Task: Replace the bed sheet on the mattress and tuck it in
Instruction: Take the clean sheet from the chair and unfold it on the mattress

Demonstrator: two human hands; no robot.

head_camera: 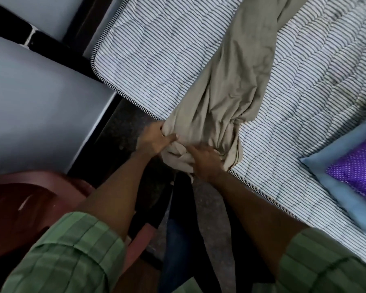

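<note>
We see left hand (154, 138) gripping bunched sheet (224, 98); right hand (205, 158) probably holding too; yanking could drag it off mattress (148, 60).

Sheet (230, 98): beige, crumpled, bunched in long strip running far to near across mattress middle, near end gathered over near edge. Mattress (148, 60): white with thin dark stripes, quilted, piped edge, mostly bare.

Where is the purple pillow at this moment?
In the head view, the purple pillow lies at the right edge, on a blue cloth on the striped mattress.
</note>
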